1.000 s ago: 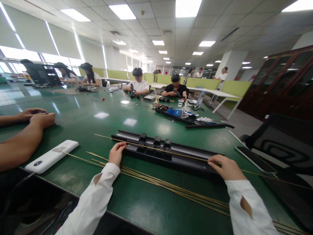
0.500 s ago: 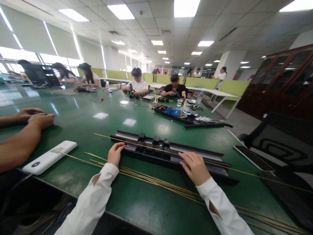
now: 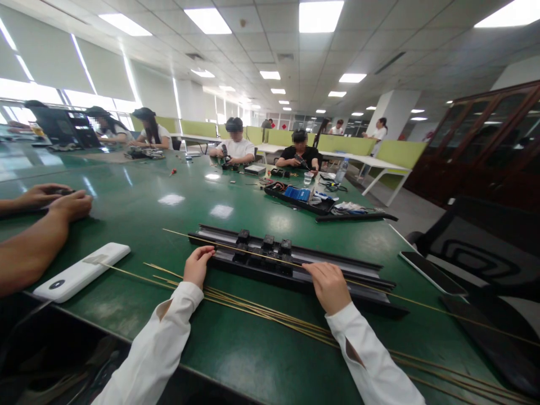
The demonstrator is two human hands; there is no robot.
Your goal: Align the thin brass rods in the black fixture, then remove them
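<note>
A long thin brass-coloured rod (image 3: 253,253) lies slantwise over a black rail assembly (image 3: 358,271) with several black blocks (image 3: 268,243) at its middle. My right hand (image 3: 329,287) is closed on the rod, fingertips pinching it right of the blocks. My left hand (image 3: 196,268) is closed at the rail's near left edge, thumb and finger pressed together just below the rod. Whatever sits between those fingertips is too small to make out. Several more thin rods (image 3: 261,311) lie bunched on the table, passing under my forearms.
A white power bank (image 3: 82,273) lies at left on the green table (image 3: 139,315), near another person's hands (image 3: 70,202). A black tray of tools and blue parts (image 3: 297,194) stands beyond the rail. A dark phone-like slab (image 3: 432,274) and a chair (image 3: 493,247) are at right.
My right hand has shifted slightly left along the rod, and its spread fingers have drawn together on it. My left hand stays almost where it was.
</note>
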